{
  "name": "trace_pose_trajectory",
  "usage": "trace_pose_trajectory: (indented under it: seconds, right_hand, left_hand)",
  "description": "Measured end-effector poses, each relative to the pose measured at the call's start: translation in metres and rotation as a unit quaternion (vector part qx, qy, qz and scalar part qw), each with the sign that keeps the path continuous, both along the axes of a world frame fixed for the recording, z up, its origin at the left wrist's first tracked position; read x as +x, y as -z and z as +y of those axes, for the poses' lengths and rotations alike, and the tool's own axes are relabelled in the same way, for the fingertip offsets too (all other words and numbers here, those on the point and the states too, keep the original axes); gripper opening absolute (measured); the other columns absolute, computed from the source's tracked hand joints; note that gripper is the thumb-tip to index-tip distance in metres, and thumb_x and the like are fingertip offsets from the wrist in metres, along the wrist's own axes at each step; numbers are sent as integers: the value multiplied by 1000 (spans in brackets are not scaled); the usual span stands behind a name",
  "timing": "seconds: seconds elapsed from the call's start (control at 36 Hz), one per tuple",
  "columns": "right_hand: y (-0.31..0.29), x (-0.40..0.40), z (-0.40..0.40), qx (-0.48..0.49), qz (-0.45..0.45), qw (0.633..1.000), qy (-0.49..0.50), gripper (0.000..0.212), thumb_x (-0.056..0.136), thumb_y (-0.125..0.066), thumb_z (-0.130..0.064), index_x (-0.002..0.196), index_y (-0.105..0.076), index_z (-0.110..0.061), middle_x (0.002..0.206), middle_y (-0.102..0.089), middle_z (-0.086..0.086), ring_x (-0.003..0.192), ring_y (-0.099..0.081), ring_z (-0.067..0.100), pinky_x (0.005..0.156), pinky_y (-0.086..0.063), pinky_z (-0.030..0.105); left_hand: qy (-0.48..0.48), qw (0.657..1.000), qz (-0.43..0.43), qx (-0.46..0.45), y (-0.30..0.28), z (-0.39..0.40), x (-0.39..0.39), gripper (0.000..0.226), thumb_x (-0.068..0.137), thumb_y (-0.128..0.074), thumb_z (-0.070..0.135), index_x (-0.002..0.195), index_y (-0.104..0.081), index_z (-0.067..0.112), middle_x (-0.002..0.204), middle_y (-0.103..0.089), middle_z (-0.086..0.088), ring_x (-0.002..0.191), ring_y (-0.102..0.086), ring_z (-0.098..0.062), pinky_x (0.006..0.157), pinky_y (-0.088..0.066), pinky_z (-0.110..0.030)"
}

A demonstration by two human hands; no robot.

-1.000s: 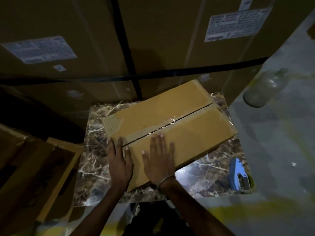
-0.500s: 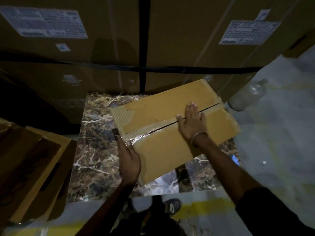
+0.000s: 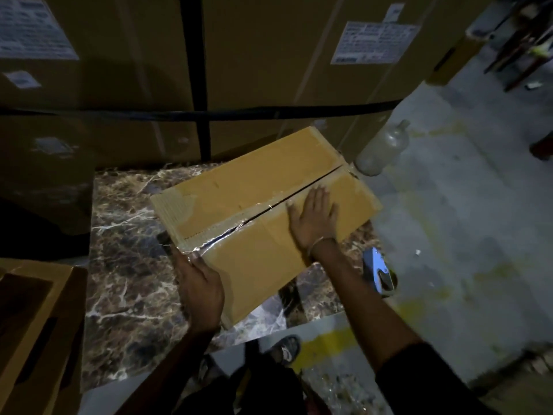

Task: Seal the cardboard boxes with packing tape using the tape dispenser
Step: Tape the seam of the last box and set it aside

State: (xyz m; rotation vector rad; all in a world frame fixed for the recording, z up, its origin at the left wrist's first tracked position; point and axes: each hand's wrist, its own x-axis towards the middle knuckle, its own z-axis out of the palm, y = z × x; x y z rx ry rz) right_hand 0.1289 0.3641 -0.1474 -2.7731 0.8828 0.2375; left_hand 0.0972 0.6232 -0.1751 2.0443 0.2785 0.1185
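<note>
I count one cardboard box (image 3: 263, 223) on the marble slab (image 3: 125, 265), one blue tape dispenser (image 3: 377, 269) at its right edge, one bottle (image 3: 381, 149), two hands.

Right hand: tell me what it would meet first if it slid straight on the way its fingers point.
The right hand, flat on the tan cardboard box, points at the taped centre seam; its fingertips would likely cross that first.
</note>
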Motion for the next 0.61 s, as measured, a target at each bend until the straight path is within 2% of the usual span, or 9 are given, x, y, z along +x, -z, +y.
trace_pose_trajectory:
  seconds: [0.06, 0.14, 0.19, 0.25, 0.33, 0.42, 0.5, 0.56, 0.61]
  right_hand:
    - [2, -34, 38, -4, -7, 998, -66, 88, 102, -3, -71, 165, 4, -9, 172, 11, 7, 159, 15, 22, 128, 5, 51]
    - [6, -80, 75, -4, -54, 986, -157, 79, 107, -12, -64, 166, -2, -11, 173, 8, 6, 159, 12, 19, 129, 2, 49]
    - [12, -103, 79, 18, -105, 974, -200, 69, 111, -23, -56, 166, -11, -16, 174, -1, 1, 160, 8, 13, 129, 1, 46]
    - [15, -118, 69, 70, -168, 962, -202, 58, 112, -36, -45, 164, -25, -21, 173, -14, -2, 160, -2, 11, 129, -6, 42]
    - [20, -140, 29, 64, -265, 956, -111, 44, 109, -47, -34, 150, -51, -19, 162, -41, 2, 154, -30, 20, 120, -27, 44]
    - [38, -163, -25, 28, -267, 962, 46, 49, 106, -41, -40, 146, -53, -14, 153, -49, 10, 144, -41, 32, 114, -34, 52]
    - [70, -182, -86, 20, -194, 966, 169, 55, 100, -52, -38, 141, -51, -1, 139, -55, 24, 130, -48, 44, 104, -44, 57]
    - [95, -194, -124, 32, -99, 968, 229, 51, 90, -68, -31, 126, -58, 4, 122, -59, 28, 115, -56, 49, 94, -48, 57]
    - [117, -203, -152, 59, -22, 968, 243, 43, 85, -72, -28, 110, -64, 7, 110, -62, 30, 107, -60, 50, 91, -50, 54]
  left_hand:
    - [-2, 999, 6, 34, 2, -1, -1, 57, 113, -34, 18, 164, -20, -2, 167, -31, -27, 150, -38, -40, 121, -20, -19]
    - [27, 981, -56, 185, -2, 1, 0, 58, 107, -43, 13, 162, -28, 0, 165, -30, -31, 149, -35, -48, 122, -28, -50]
    - [94, 950, -90, 284, -11, 0, -5, 57, 102, -49, 9, 159, -41, 13, 169, -27, -23, 155, -27, -43, 124, -22, -57]
    - [172, 922, -136, 320, -20, -7, -7, 49, 94, -53, 9, 141, -61, 22, 168, -35, -16, 157, -26, -38, 124, -17, -58]
    - [268, 912, -181, 252, -31, -45, -15, 37, 87, -56, 13, 120, -72, 19, 154, -53, -14, 145, -45, -37, 119, -31, -55]
    - [375, 884, -222, 171, -33, -101, -35, 33, 86, -60, 9, 115, -75, 12, 137, -66, -13, 127, -60, -34, 105, -49, -46]
    - [467, 843, -230, 134, -19, -155, -60, 26, 94, -62, 8, 117, -75, 9, 129, -69, -14, 121, -63, -36, 101, -51, -48]
    - [495, 833, -212, 128, -8, -182, -74, 25, 97, -61, 11, 118, -74, 13, 129, -69, -11, 120, -64, -35, 100, -51, -48]
    - [505, 833, -185, 129, 3, -202, -86, 26, 97, -61, 12, 120, -73, 17, 131, -68, -7, 121, -63, -31, 99, -52, -46]
